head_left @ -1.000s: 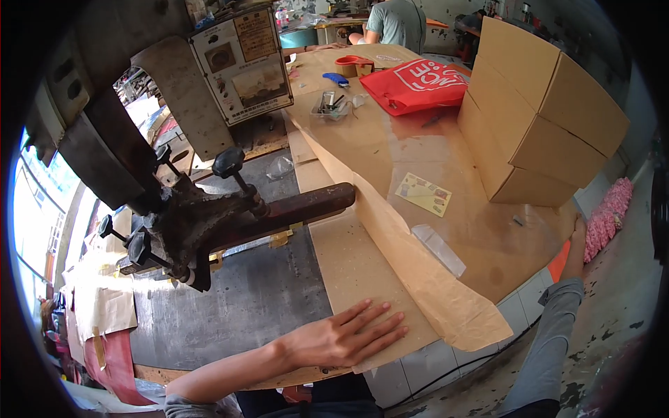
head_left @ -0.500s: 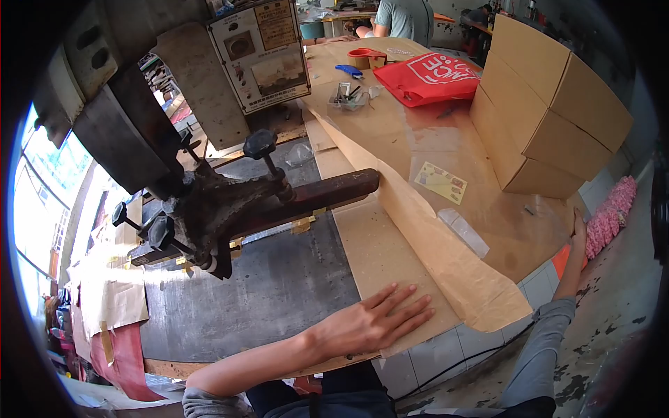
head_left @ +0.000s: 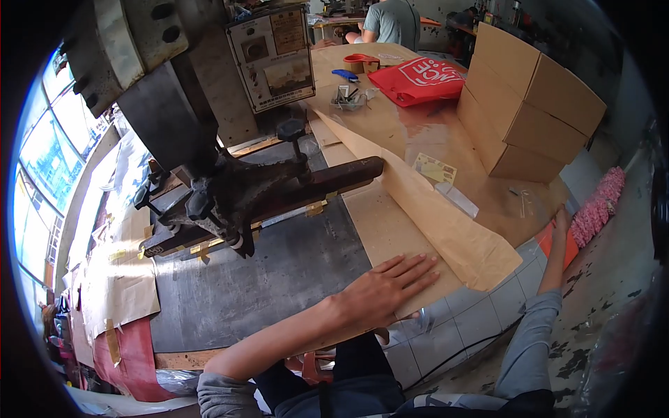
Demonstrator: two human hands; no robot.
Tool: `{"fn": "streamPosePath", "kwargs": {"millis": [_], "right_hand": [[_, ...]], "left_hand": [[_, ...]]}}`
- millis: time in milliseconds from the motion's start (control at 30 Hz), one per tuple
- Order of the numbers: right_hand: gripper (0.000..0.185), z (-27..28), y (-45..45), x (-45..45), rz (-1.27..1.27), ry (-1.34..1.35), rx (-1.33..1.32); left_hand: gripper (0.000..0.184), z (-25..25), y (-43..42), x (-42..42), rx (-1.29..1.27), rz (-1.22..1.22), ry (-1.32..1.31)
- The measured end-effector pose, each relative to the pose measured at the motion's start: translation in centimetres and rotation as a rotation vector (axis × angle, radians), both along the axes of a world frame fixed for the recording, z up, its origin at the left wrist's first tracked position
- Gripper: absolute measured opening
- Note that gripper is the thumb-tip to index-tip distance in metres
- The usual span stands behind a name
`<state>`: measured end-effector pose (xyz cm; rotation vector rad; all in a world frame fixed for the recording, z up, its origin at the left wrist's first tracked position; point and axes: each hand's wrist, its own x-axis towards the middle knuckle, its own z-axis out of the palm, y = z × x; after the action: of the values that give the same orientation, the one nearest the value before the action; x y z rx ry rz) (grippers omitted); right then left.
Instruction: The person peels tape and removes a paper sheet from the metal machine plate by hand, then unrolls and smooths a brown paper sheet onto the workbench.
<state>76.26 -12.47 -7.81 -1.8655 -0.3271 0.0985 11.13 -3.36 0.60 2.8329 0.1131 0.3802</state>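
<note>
My left hand (head_left: 380,292) lies palm down, fingers spread, on a flat tan sheet (head_left: 390,233) at the front edge of the dark work surface (head_left: 279,279). Beside it, brown paper (head_left: 453,237) curls up along the sheet's right side. My right hand (head_left: 560,221) is at the table's right edge, beside an orange piece (head_left: 564,245) and a pink fluffy duster (head_left: 601,205); its fingers are partly hidden and its grasp is unclear.
A machine with a dark arm (head_left: 320,182) extends over the work surface. Farther back are a red bag (head_left: 421,80), a cardboard box (head_left: 529,101), a small clear tray (head_left: 348,99) and a blue cutter (head_left: 345,75). A person (head_left: 391,22) sits at the far end.
The view has shifted, bringing more of the window side in. My left hand stays on the sheet. My right hand remains by the table's right edge.
</note>
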Motion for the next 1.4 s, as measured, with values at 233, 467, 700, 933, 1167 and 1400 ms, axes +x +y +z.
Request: {"fn": "streamPosePath", "kwargs": {"millis": [233,467,700,933,1167,1400], "right_hand": [[0.039,4.5,-4.0,-11.3,-0.103,-0.398,0.127],[0.026,13.1,-4.5,-27.2,0.149,-0.674,0.185],[0.008,16.3,-1.8,-45.6,0.465,-1.054,0.282],[0.019,12.6,-1.7,-52.5,1.077,-1.004,0.065],[0.071,10.1,-2.4,-52.1,1.162,-1.183,-0.284],[0.068,8.6,-2.4,-51.6,1.148,-1.237,-0.303]], "left_hand": [[0.081,-0.2,-1.0,0.0,0.026,0.045,-0.046],[0.093,0.5,-1.5,-0.2,0.123,0.069,0.076],[0.081,-0.4,-2.3,-0.6,0.199,0.190,0.018],[0.081,0.3,-2.5,-4.3,0.082,0.481,-0.056],[0.075,-0.7,-1.8,-5.0,0.093,0.458,-0.158],[0.068,0.4,-2.0,-4.9,-0.108,0.432,-0.159]]}}
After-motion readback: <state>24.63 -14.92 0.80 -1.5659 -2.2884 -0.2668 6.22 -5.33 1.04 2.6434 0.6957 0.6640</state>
